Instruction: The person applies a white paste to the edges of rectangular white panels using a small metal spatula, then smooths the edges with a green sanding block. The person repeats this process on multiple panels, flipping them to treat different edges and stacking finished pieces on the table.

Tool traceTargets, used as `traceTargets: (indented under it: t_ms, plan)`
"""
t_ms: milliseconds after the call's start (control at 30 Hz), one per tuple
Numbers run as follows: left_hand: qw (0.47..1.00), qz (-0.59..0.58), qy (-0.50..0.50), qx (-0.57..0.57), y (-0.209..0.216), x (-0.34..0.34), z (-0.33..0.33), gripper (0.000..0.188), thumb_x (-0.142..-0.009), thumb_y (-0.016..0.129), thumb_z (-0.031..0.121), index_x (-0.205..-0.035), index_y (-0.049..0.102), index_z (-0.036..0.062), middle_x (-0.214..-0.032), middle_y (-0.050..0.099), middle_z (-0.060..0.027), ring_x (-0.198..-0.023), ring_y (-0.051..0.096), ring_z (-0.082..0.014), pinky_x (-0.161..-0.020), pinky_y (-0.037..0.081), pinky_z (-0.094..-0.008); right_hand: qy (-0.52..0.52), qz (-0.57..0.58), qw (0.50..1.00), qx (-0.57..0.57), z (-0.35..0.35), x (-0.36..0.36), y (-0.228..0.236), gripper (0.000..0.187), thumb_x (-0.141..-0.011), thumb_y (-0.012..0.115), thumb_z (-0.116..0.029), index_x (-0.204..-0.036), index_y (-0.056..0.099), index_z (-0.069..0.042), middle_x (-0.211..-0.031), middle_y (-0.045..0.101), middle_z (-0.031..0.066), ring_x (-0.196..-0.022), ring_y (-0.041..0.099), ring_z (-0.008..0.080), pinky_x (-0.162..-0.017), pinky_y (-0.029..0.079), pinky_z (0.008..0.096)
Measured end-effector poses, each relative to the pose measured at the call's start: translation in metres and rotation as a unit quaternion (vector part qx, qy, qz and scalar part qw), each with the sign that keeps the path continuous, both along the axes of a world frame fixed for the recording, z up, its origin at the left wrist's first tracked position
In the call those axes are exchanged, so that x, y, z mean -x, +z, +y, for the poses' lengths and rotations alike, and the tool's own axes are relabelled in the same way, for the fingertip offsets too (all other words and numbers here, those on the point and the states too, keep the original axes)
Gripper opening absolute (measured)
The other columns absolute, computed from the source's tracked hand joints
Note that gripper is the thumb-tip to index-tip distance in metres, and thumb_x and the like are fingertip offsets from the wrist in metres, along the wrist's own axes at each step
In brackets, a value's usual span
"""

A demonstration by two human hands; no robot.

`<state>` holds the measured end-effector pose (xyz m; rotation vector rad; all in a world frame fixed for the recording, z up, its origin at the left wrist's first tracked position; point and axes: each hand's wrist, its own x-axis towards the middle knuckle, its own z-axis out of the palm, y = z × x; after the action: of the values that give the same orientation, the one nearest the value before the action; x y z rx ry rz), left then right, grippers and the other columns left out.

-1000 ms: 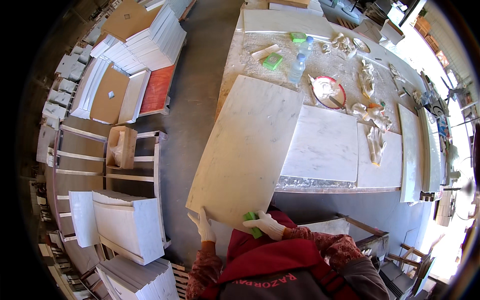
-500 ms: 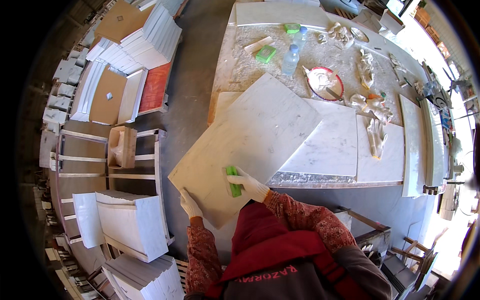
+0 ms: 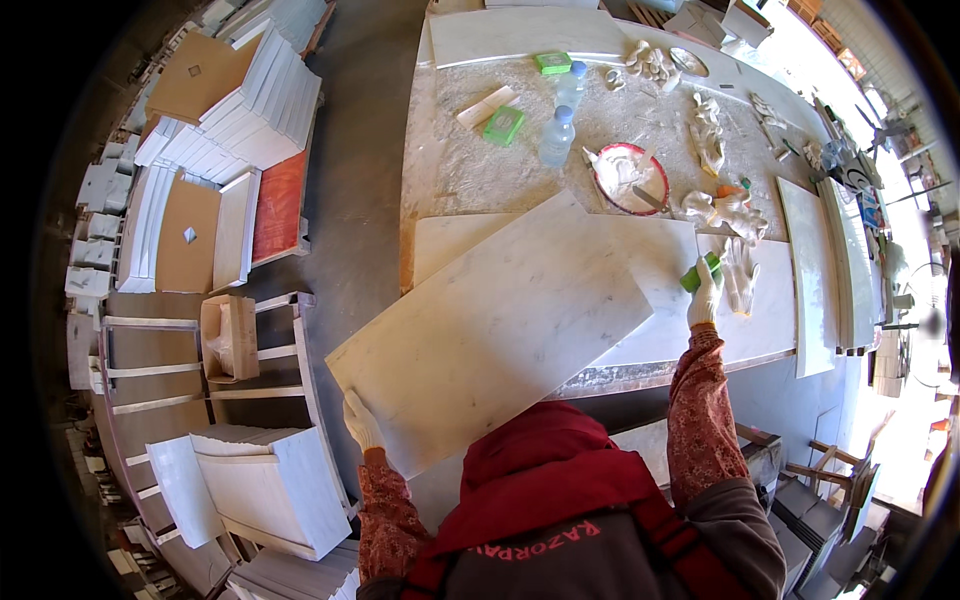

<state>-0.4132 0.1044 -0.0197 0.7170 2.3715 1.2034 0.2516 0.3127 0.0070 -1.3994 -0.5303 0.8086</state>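
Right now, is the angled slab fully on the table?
Partly off: the slab overhangs the table edge, left hand at its jutting end.

Swung marble slab point(image 3: 490, 330) further round over the desk point(image 3: 640, 125), from near-lengthwise to diagonal, baring more of the pale panel point(image 3: 445, 245) under its far left side. Took green block point(image 3: 698, 274) off the slab's face with right hand point(image 3: 706, 298), out right to just beside the flat white glove point(image 3: 741, 278).

Slab point(image 3: 490, 335): off-white, grey veining. Held block point(image 3: 691, 280): green. Sleeves point(image 3: 705, 420): rust-red, floral. Bowl rim point(image 3: 667, 185): red. Hood point(image 3: 545, 435): dark red.
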Motion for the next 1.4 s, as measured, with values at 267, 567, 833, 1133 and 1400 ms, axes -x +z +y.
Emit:
traceTargets:
  t_ms: [267, 567, 833, 1133, 1400]
  plan:
    - [0.991, 0.045, -0.030, 0.120, 0.022, -0.011, 0.004, 0.068, -0.105, 0.035, 0.055, -0.146, 0.047, 0.0020, -0.141, 0.058, -0.0219, -0.126, 0.057, -0.0398, -0.107, 0.041, -0.0433, 0.047, -0.582, 0.778, 0.232, 0.018, -0.045, 0.023, 0.090, -0.071, 0.088, -0.039, -0.144, 0.047, -0.006, -0.128, 0.061, 0.0195, -0.113, 0.060, 0.0349, -0.097, 0.049, 0.0451]
    - [0.970, -0.005, 0.053, 0.238, 0.053, -0.044, 0.024, 0.077, -0.105, 0.042, 0.056, -0.156, 0.030, -0.0006, -0.153, 0.047, -0.0214, -0.133, 0.053, -0.0365, -0.112, 0.040, -0.0408, 0.185, -0.614, 0.760, 0.102, 0.013, 0.013, 0.029, 0.048, -0.087, 0.074, -0.032, -0.128, 0.064, -0.011, -0.119, 0.066, 0.0158, -0.105, 0.064, 0.0381, -0.088, 0.052, 0.0483]
    - [0.984, -0.138, 0.074, 0.082, -0.005, -0.007, -0.064, 0.066, -0.104, 0.051, 0.053, -0.135, 0.060, -0.0042, -0.119, 0.065, -0.0068, -0.101, 0.059, -0.0165, -0.090, 0.050, -0.0314, 0.350, -0.615, 0.664, 0.241, 0.009, 0.109, 0.038, 0.059, -0.085, 0.075, -0.037, -0.131, 0.053, -0.006, -0.109, 0.063, 0.0166, -0.098, 0.064, 0.0367, -0.076, 0.054, 0.0493]
    - [0.939, -0.167, 0.298, 0.034, 0.002, -0.160, -0.129, 0.069, -0.099, 0.056, 0.061, -0.102, 0.073, -0.0060, -0.081, 0.061, 0.0037, -0.069, 0.050, -0.0088, -0.060, 0.042, -0.0272, 0.421, -0.655, 0.601, 0.181, 0.044, 0.095, 0.038, 0.056, -0.089, 0.068, -0.051, -0.119, 0.058, -0.005, -0.107, 0.063, 0.0171, -0.097, 0.065, 0.0353, -0.077, 0.054, 0.0499]
    - [0.901, -0.126, 0.414, 0.028, -0.029, -0.189, -0.119, 0.078, -0.096, 0.050, 0.070, -0.088, 0.073, -0.0039, -0.069, 0.061, 0.0013, -0.060, 0.048, -0.0099, -0.053, 0.039, -0.0308, 0.383, -0.543, 0.734, 0.143, 0.084, 0.131, 0.026, 0.052, -0.095, 0.057, -0.055, -0.107, 0.066, -0.005, -0.094, 0.066, 0.0164, -0.087, 0.063, 0.0391, -0.077, 0.050, 0.0498]
